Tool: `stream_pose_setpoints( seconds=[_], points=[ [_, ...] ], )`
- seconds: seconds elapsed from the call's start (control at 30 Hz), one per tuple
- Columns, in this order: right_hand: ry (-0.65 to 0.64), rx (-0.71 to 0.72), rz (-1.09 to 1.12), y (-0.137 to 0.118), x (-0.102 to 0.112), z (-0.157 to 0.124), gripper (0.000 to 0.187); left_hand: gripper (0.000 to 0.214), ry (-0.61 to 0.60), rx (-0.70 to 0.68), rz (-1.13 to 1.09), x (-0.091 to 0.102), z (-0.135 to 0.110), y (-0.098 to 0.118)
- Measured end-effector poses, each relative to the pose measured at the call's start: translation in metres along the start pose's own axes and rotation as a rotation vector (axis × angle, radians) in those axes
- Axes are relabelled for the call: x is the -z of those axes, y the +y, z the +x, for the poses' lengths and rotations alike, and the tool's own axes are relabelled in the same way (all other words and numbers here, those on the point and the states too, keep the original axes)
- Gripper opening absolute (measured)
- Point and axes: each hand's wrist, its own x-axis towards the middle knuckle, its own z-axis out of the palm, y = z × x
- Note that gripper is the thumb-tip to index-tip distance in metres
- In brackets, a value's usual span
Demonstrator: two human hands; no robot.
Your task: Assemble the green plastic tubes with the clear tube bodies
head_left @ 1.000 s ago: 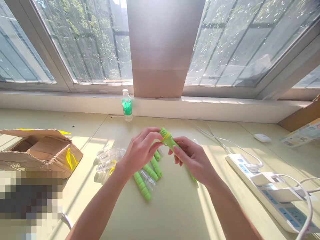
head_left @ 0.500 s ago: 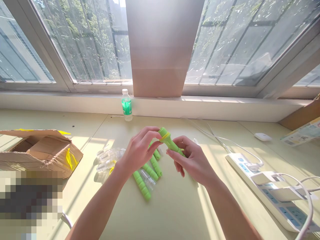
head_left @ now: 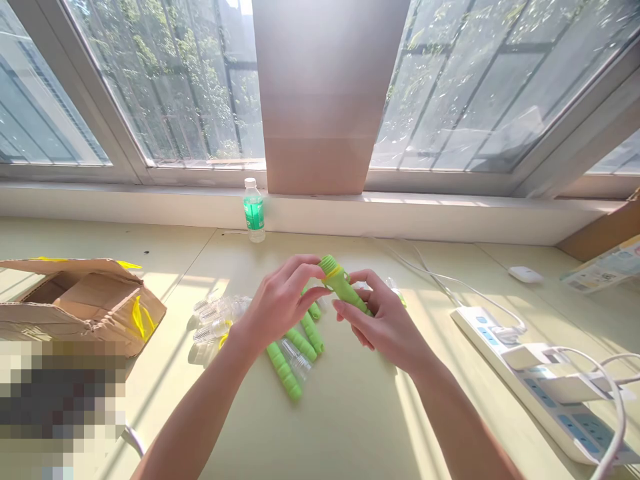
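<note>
Both my hands hold one green brush-like tool (head_left: 341, 285) with a ribbed head and a yellow ring, lifted above the table. My left hand (head_left: 280, 303) pinches its head end with thumb and fingers. My right hand (head_left: 383, 320) wraps the handle lower down. Under my hands lie several more green handles (head_left: 287, 370) and several clear plastic caps (head_left: 217, 320) in a loose pile on the pale yellow table (head_left: 350, 413).
An open cardboard box (head_left: 80, 300) stands at the left. A small green-labelled bottle (head_left: 254, 212) stands by the window sill. A white power strip (head_left: 540, 380) with plugs and cables lies at the right, a white mouse (head_left: 524, 274) beyond it.
My right hand has shifted its hold up along the handle, and the tool's lower end no longer sticks out below it. My left hand has stayed on the head.
</note>
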Motion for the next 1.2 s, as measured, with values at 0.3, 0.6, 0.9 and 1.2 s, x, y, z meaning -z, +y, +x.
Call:
stream_pose_setpoints(
  seconds=[0.3,0.6,0.9,1.2],
  points=[
    [0.006,0.127,-0.120,0.003,0.004,0.000,0.045,0.010,0.071,-0.051,0.010,-0.009,-0.002,0.000],
    [0.066,0.122,-0.044,0.016,0.008,0.008,0.044,0.014,0.062,0.082,-0.065,0.006,0.002,0.007],
    [0.063,0.095,-0.074,0.019,0.010,0.011,0.044,0.042,-0.301,0.356,0.024,0.021,0.007,0.003],
    [0.073,0.086,-0.097,0.020,0.012,0.014,0.043,0.036,-0.419,0.353,0.140,-0.031,-0.016,-0.022]
  ],
)
